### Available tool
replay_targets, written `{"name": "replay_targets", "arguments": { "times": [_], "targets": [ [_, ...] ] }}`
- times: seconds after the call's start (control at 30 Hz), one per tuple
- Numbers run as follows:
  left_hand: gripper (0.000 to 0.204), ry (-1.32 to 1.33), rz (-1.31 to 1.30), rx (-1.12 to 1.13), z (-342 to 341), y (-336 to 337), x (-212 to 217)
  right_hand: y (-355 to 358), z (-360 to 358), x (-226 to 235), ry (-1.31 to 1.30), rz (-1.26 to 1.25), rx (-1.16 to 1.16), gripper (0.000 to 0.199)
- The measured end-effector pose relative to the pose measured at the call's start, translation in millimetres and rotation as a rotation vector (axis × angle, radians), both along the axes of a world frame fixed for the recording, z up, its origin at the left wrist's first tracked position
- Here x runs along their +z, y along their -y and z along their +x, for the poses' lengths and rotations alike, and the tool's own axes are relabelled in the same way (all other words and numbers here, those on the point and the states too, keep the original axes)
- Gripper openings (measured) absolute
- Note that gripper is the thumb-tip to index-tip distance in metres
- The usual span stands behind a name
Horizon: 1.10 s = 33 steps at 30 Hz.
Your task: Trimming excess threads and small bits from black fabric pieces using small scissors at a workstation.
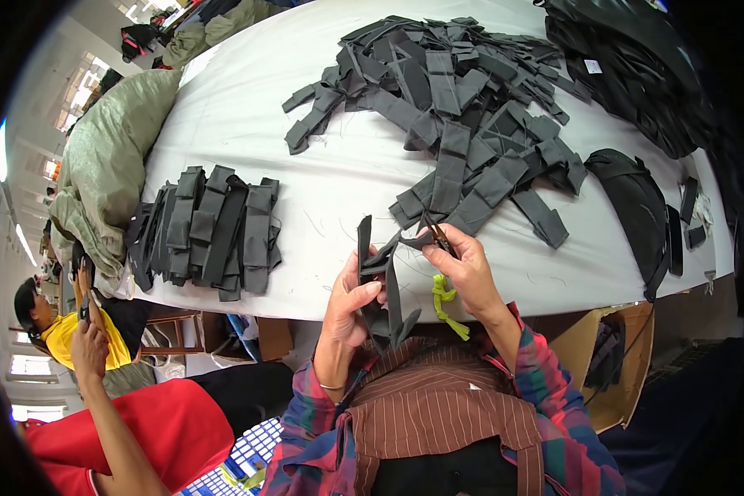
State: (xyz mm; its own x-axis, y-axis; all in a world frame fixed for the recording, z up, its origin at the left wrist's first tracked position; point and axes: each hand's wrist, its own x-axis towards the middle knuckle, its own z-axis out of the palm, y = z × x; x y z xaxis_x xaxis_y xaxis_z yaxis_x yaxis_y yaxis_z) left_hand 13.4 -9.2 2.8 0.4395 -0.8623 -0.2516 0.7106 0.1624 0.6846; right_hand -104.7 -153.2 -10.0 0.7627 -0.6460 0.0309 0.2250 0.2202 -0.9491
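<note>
My left hand (347,304) is closed around a dark grey sewn fabric strip (393,291), its folded ends sticking up and hanging down near the table's front edge. My right hand (469,273) grips small dark thread snips (441,239), their tips by the upper end of that strip. A knotted yellow-green ribbon (443,307) hangs below the right hand. Beyond both hands lies a big loose heap of similar grey strips (442,83). To the left, more strips (215,227) lie side by side in a neater stack.
A white-covered table (322,190) bears loose threads. Black bags (628,198) and shiny black material (628,74) lie at the right. An open cardboard box (574,351) stands below the right edge. At left are a pale green sack (116,132) and a person in red (157,430).
</note>
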Motion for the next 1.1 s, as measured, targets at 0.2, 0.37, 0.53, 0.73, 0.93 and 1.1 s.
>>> {"name": "replay_targets", "arguments": {
  "times": [0.2, 0.37, 0.53, 0.73, 0.93, 1.1],
  "targets": [
    [0.052, -0.008, -0.148, -0.083, -2.5, 1.1, 3.7, 3.1, -4.6, -1.5, -0.072, 0.02, -0.012, 0.01],
    [0.049, 0.033, -0.066, -0.158, 4.3, -2.5, 3.8, 5.3, -4.7, -4.3, -0.193, 0.087, -0.071, 0.006],
    [0.051, 0.174, 0.094, -0.101, 0.3, 2.3, 13.9, 9.5, -5.6, -10.2, -0.183, -0.102, -0.21, 0.014],
    [0.052, 0.238, 0.148, -0.091, 1.5, 0.4, 13.9, 8.9, -9.6, 19.1, -0.178, -0.431, -0.245, 0.024],
    [0.055, 0.266, 0.166, -0.133, -1.2, 3.2, 15.5, 10.8, -4.0, 23.0, -0.288, -0.917, -0.311, 0.022],
    [0.057, 0.277, 0.168, -0.159, 0.5, -2.5, 15.6, 11.6, 1.4, 19.3, -0.279, -0.986, -0.318, 0.021]
  ]
}}
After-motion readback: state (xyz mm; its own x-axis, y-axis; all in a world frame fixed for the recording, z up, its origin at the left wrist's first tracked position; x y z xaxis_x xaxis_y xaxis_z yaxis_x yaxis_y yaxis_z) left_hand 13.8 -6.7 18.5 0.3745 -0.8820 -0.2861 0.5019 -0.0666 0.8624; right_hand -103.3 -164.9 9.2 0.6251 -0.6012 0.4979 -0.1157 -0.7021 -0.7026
